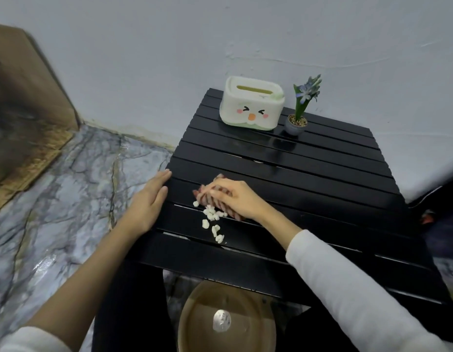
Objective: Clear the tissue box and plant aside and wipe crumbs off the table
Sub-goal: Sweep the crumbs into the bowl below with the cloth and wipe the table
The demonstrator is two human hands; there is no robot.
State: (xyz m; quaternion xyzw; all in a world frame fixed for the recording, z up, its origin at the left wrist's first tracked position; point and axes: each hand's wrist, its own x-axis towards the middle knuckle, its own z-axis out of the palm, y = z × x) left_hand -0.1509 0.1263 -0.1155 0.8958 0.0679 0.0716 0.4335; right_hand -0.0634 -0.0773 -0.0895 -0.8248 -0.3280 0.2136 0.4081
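Note:
A white tissue box [250, 106] with a cartoon face stands at the far edge of the black slatted table [309, 171]. Right beside it is a small potted plant [297, 120] with blue flowers. My right hand [235, 196] presses a red-and-white striped cloth [207, 196] flat on the table's middle. White crumbs [212, 222] lie in a loose pile just in front of the cloth. My left hand [149, 199] rests flat on the table's left edge, fingers together, holding nothing.
A round tan bin [195, 313] sits on the floor under the table's near edge. Marble-patterned floor [68, 199] spreads to the left, with flattened cardboard [25, 110] against the wall. A white surface [428, 161] borders the table's right.

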